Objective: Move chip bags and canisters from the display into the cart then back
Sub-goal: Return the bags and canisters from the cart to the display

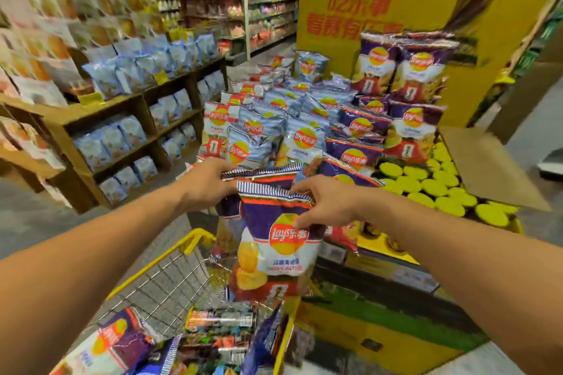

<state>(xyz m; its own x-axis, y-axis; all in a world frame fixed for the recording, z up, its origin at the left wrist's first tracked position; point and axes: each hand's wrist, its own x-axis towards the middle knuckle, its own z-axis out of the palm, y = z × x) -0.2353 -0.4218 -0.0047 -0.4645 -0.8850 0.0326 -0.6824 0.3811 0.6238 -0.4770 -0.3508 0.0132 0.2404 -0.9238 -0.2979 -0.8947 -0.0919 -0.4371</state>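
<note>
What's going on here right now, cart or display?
A person holds purple chip bags by their top edges, left hand and right hand both gripping, above the front of the yellow cart. The cart already holds bags and a canister. The display behind is piled with bags, with green-lidded canisters to its right.

Both hands grip purple Lay's chip bags above the yellow-rimmed wire cart: the right hand pinches the front bag at its top edge, the left hand a second bag behind it. In the cart lie another purple bag and a canister. Beyond the cart, the display is piled with blue and purple bags.
</note>
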